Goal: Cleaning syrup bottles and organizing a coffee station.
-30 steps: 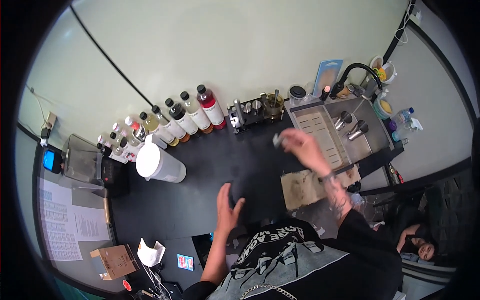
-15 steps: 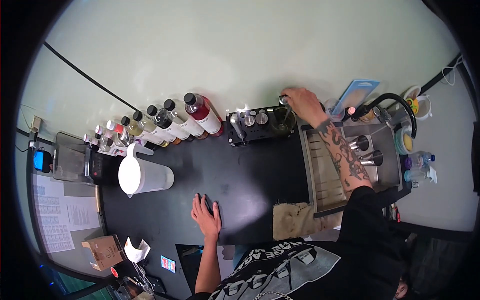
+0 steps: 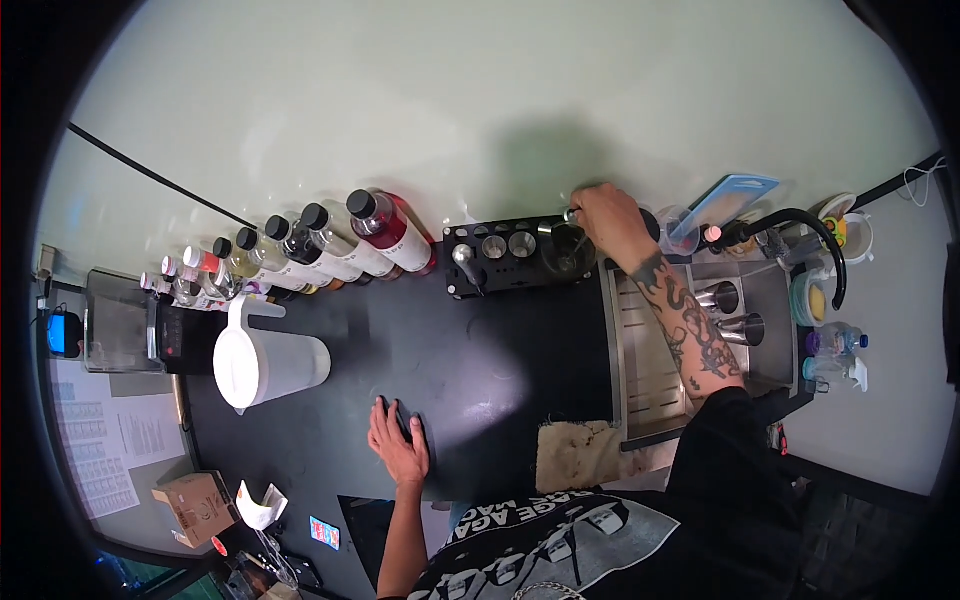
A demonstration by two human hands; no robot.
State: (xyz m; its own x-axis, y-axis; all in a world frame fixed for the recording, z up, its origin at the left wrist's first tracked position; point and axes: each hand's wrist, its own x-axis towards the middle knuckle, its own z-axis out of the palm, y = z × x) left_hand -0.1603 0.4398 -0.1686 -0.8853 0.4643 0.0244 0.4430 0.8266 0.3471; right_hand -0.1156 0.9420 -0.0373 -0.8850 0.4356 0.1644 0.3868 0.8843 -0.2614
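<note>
My left hand [image 3: 400, 446] rests flat on the black counter [image 3: 470, 390], fingers spread, with nothing in it. My right arm reaches across the sink to the far side. There my right hand [image 3: 610, 220] is closed, back of the hand up, on a slim metal tool [image 3: 573, 215] whose end shows beside the fingers. Just below it is a dark glass container [image 3: 566, 252] at the right end of a black bar-tool holder [image 3: 515, 272]; the tool's lower part is hard to make out. Two metal cups [image 3: 494, 247] and a silver-handled tool [image 3: 466, 262] also stand in the holder.
Several bottles [image 3: 383, 232] line the wall, left of the holder. A white pitcher [image 3: 270, 365] stands before them. Right is a metal sink [image 3: 650, 350] with two metal shaker cups [image 3: 741, 329] and a black faucet [image 3: 825, 240]. A tan cloth [image 3: 578, 455] lies at the front edge.
The metal tool's end, upright above the container before, now sits lower beside my right hand, which is still closed. My left hand stays on the counter. The whole view has shifted slightly.
</note>
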